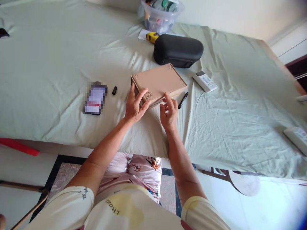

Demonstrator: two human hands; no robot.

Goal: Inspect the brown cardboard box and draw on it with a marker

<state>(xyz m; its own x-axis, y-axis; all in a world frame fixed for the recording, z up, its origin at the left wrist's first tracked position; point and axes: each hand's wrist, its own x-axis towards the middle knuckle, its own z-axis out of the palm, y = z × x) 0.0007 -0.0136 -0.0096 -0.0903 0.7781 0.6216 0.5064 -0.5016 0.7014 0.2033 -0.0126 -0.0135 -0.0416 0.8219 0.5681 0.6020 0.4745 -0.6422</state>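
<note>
A brown cardboard box [159, 80] with black swirl drawings on three corners of its lid lies closed on the cloth. My left hand [134, 104] grips its near left corner, with the fingers spread over the lid and left side and the thumb at the front. At the front edge, my right hand [169, 112] touches the box with a fingertip. Its other fingers are loosely bent and apart, with nothing seen in them. Just right of that hand lies a black marker [183, 100]. Its likely cap, a small black piece [114, 90], lies left of the box.
Behind the box sit a black zip case [178, 50], a yellow tape measure [152, 37] and a filled clear plastic tub [163, 17]. A white small box [205, 81] lies to the right, a blurred phone [95, 99] to the left. Pale green cloth [48, 70] covers the surface.
</note>
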